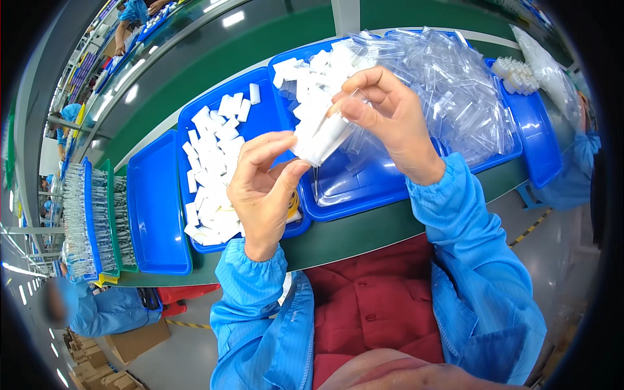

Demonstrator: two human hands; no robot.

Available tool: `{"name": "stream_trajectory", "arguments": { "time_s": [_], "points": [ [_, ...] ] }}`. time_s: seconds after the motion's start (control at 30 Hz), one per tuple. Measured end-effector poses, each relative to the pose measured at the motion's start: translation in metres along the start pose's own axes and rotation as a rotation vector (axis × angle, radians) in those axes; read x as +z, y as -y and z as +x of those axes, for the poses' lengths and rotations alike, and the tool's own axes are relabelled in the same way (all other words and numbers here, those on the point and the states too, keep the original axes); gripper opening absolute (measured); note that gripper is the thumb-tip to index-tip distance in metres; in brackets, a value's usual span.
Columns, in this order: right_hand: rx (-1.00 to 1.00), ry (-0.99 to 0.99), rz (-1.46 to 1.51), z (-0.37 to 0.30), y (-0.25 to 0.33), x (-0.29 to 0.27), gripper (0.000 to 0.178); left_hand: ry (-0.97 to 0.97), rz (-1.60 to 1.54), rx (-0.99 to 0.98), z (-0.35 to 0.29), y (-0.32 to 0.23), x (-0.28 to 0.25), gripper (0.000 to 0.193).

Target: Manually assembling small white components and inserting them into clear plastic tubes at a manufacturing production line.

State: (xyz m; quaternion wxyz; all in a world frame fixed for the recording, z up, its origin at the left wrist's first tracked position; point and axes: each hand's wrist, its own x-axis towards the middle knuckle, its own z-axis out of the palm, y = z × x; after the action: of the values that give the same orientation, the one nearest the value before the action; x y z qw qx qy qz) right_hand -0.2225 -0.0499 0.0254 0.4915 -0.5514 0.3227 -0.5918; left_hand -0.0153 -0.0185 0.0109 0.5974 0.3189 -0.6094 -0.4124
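Observation:
In front of my chest, a white block-like piece (330,138) is held up at a slant, with clear plastic film at its ends. I cannot tell whether the film wraps fully around it. The fingertips of my left hand (261,188) pinch its lower left end. My right hand (395,127) is closed by thumb and fingers on its upper end, where thin clear film shows. Beneath the hands is a blue tray (364,190) with white pieces (289,71) and a large heap of clear plastic sleeves (448,91).
Left of it, a second blue tray (266,104) carries many white pieces (211,143) and something yellow by my left wrist. Further left stand another blue tray (156,208) and racks of slim parts (81,214). A blue tray (536,130) with ribbed white parts (515,75) is at right. People work nearby.

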Motion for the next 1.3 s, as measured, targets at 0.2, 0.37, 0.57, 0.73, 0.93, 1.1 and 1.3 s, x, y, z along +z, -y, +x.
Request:
{"name": "stream_trajectory", "arguments": {
  "time_s": [0.2,0.37,0.57,0.73,0.93,1.1,1.3],
  "points": [
    [-0.190,0.126,-0.176,-0.010,-0.009,0.005,0.035,-0.020,0.123,0.151,-0.007,-0.002,0.007,0.030],
    [-0.223,0.180,-0.198,-0.006,-0.002,0.000,0.035,0.026,0.185,0.105,-0.005,-0.003,0.006,0.050],
    [-0.260,0.364,-0.282,-0.007,-0.004,-0.003,0.036,0.147,0.328,0.173,0.002,-0.002,-0.002,0.048],
    [-0.325,0.313,-0.375,-0.001,-0.002,0.001,0.030,0.064,0.192,0.059,0.005,0.002,0.002,0.037],
    [-0.480,0.502,-1.300,-0.015,0.030,-0.023,0.015,-0.089,0.140,-0.021,0.010,0.002,-0.007,0.031],
    [-0.603,0.645,-1.517,-0.035,0.012,-0.019,0.015,-0.046,-0.017,-0.126,0.004,0.003,-0.003,0.032],
    [-0.392,0.682,-1.213,-0.034,0.008,-0.020,0.032,-0.056,-0.052,-0.124,0.001,0.001,-0.006,0.030]
  ]
}}
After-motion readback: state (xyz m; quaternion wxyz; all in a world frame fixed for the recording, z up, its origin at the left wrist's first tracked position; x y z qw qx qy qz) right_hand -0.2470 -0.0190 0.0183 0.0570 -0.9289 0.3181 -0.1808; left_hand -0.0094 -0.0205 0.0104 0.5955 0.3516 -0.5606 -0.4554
